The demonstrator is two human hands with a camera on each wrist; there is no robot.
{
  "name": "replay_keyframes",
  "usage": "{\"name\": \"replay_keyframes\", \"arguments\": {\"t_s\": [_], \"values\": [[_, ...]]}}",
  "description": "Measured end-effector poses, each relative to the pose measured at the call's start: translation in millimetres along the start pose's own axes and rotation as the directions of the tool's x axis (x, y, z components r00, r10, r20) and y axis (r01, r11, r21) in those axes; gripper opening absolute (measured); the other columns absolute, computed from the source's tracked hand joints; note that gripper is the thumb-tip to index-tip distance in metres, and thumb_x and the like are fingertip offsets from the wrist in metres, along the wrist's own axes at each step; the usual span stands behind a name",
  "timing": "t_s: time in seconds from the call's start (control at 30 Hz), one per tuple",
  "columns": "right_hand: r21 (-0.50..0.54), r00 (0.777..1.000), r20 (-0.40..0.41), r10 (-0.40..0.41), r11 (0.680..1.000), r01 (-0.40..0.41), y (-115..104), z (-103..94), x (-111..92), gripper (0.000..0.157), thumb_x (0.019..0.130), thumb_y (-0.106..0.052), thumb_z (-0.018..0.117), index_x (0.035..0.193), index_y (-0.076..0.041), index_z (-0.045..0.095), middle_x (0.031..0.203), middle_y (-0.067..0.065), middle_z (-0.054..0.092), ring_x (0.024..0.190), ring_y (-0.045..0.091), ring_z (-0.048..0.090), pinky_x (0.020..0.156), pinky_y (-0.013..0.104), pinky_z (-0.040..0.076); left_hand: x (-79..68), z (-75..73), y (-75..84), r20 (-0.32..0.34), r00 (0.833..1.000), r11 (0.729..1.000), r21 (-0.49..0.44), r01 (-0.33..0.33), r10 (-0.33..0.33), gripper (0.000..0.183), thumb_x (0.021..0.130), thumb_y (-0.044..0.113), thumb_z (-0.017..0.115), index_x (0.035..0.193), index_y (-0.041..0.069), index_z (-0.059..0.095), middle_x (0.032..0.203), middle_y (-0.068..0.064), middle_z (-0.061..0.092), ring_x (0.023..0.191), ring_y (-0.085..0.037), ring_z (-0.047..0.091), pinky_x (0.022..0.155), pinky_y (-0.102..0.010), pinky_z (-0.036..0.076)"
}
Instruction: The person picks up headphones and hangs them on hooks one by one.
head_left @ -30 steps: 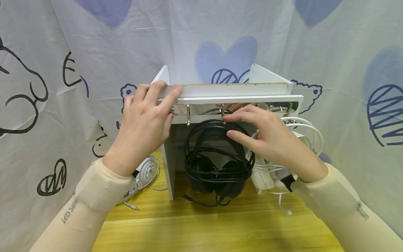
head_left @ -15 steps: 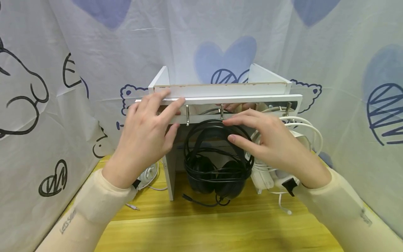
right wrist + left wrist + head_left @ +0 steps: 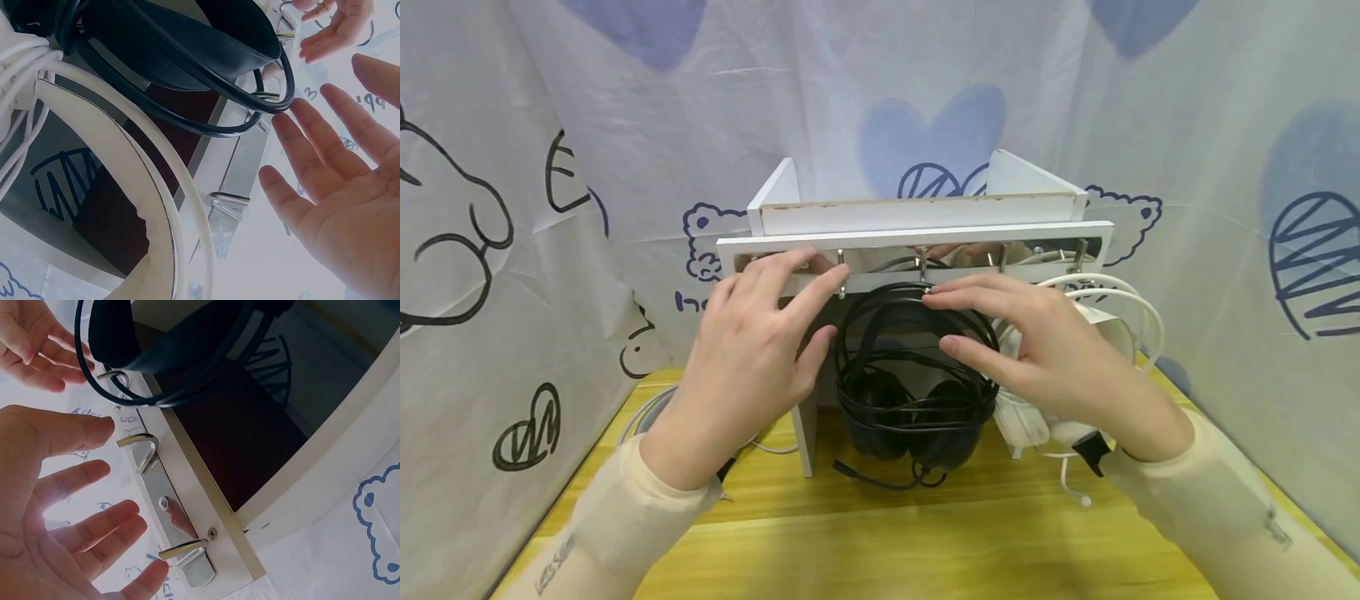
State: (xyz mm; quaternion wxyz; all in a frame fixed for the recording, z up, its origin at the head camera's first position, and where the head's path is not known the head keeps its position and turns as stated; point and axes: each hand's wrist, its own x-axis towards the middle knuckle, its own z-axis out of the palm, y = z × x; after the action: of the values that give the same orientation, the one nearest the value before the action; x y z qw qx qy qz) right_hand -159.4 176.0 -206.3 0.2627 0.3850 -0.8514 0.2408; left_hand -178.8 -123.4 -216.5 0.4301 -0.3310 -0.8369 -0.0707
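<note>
A black headset (image 3: 951, 433) with coiled cable (image 3: 917, 427) hangs from a middle hook (image 3: 922, 265) on the front rail of a white shelf (image 3: 917, 215). My left hand (image 3: 752, 342) is in front of the rail's left part. Its fingers are spread and hold nothing; the left wrist view shows them near two metal hooks (image 3: 147, 450). My right hand (image 3: 1037, 333) is beside the headset's top, fingers extended, with nothing in its grasp. In the right wrist view the fingertips lie close to the black cable loop (image 3: 231, 94); contact cannot be told.
On the right hangs a white headset (image 3: 1022, 421) with white cable loops (image 3: 1138, 308) and a dangling microphone boom. Behind my left wrist lies a grey-white object with a cable (image 3: 632, 412) on the wooden table (image 3: 880, 550). Patterned cloth (image 3: 880, 75) surrounds the space.
My left hand has left the shelf's top edge and come down towards me. The right hand has dropped slightly from the hook. The black headset stays hanging in place.
</note>
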Motion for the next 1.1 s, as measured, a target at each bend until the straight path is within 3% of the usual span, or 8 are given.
{"name": "replay_keyframes", "arguments": {"t_s": [0.3,0.43,0.5,0.57,0.67,0.77,0.97,1.1], "values": [[-0.017,0.999,-0.036,-0.032,0.999,0.032,-1.2,-3.3,-5.4,0.04,0.097,-0.01,0.079,0.136,-0.015,0.074,0.141,0.0,0.072,0.127,0.02,0.071,0.1,0.033,0.056,-12.2,0.7,5.4,0.004,1.0,1.0,-0.025,-0.005,0.005,0.055,0.092,0.02,0.084,0.144,0.016,0.068,0.147,-0.017,0.062,0.133,-0.04,0.061,0.1,-0.062,0.052],[-0.023,0.998,-0.047,-0.041,0.999,0.04,-1.5,-4.1,-9.2,0.041,0.096,-0.009,0.079,0.136,-0.015,0.074,0.141,0.0,0.072,0.096,0.012,0.074,0.087,0.026,0.055,-17.5,0.5,7.8,-0.01,1.0,0.999,-0.039,-0.007,0.007,0.053,0.091,0.02,0.085,0.142,0.016,0.069,0.146,-0.017,0.063,0.132,-0.042,0.061,0.103,-0.063,0.05],[-0.027,0.998,-0.045,-0.037,0.999,0.036,-1.8,-3.9,-12.0,0.042,0.096,-0.009,0.079,0.137,-0.016,0.074,0.141,-0.001,0.072,0.094,0.01,0.073,0.084,0.026,0.054,-20.3,0.9,9.5,-0.019,1.0,0.999,-0.045,-0.014,0.014,0.053,0.091,0.019,0.085,0.142,0.016,0.07,0.145,-0.018,0.064,0.13,-0.042,0.063,0.102,-0.062,0.051],[-0.031,0.999,-0.04,-0.029,0.999,0.028,-2.3,-3.3,-15.1,0.043,0.097,-0.01,0.079,0.138,-0.017,0.073,0.141,-0.001,0.072,0.098,0.011,0.074,0.087,0.027,0.056,-23.4,1.3,11.2,-0.024,1.0,0.998,-0.052,-0.02,0.019,0.054,0.09,0.019,0.086,0.142,0.016,0.069,0.144,-0.018,0.064,0.129,-0.042,0.063,0.099,-0.061,0.052],[-0.034,0.999,-0.042,-0.021,0.999,0.019,-2.8,-1.7,-19.6,0.043,0.097,-0.011,0.079,0.139,-0.018,0.073,0.142,-0.002,0.071,0.129,0.02,0.07,0.102,0.029,0.056,-27.3,2.1,14.1,-0.019,1.0,0.998,-0.067,-0.023,0.022,0.059,0.089,0.019,0.087,0.145,0.016,0.067,0.142,-0.018,0.065,0.128,-0.041,0.064,0.095,-0.06,0.054],[-0.033,0.999,-0.048,-0.026,0.999,0.025,-2.6,0.3,-24.2,0.043,0.096,-0.01,0.079,0.138,-0.017,0.074,0.143,-0.001,0.071,0.13,0.021,0.07,0.098,0.025,0.056,-30.8,3.3,16.7,-0.002,1.0,0.996,-0.082,-0.016,0.016,0.065,0.09,0.02,0.086,0.15,0.019,0.063,0.143,-0.018,0.065,0.13,-0.04,0.064,0.095,-0.06,0.056],[-0.011,0.997,-0.063,-0.048,0.999,0.048,-0.6,3.6,-31.9,0.043,0.096,-0.008,0.079,0.137,-0.012,0.073,0.142,0.006,0.071,0.095,0.011,0.074,0.069,0.015,0.049,-40.0,7.6,19.3,0.021,1.0,0.994,-0.109,0.001,0.001,0.07,0.09,0.02,0.086,0.155,0.022,0.058,0.143,-0.018,0.065,0.129,-0.039,0.065,0.097,-0.062,0.056],[-0.007,0.994,-0.084,-0.065,0.998,0.065,-1.0,4.9,-36.4,0.043,0.095,-0.008,0.079,0.137,-0.011,0.073,0.141,0.009,0.071,0.074,0.0,0.064,0.067,0.013,0.047,-46.0,12.3,19.9,0.014,1.0,0.993,-0.115,0.0,0.001,0.069,0.089,0.019,0.087,0.153,0.022,0.06,0.141,-0.018,0.066,0.126,-0.039,0.066,0.094,-0.06,0.057]]}}
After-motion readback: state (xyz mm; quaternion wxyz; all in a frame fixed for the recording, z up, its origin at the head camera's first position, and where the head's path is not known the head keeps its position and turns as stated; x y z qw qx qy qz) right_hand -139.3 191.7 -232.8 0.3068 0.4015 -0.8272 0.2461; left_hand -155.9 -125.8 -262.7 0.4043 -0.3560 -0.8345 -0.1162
